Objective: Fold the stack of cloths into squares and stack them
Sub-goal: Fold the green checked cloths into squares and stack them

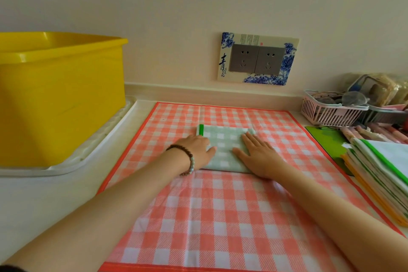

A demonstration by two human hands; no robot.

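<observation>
A pale green checked cloth with a bright green edge lies folded into a small square on a large orange-and-white checked cloth spread flat on the counter. My left hand presses flat on the folded cloth's left side, a bead bracelet on its wrist. My right hand lies flat on its right side, fingers spread. A stack of unfolded cloths with green and orange edges sits at the right.
A big yellow plastic tub stands on a white tray at the left. A pink basket with small items and a green mat are at the back right. A wall socket is behind.
</observation>
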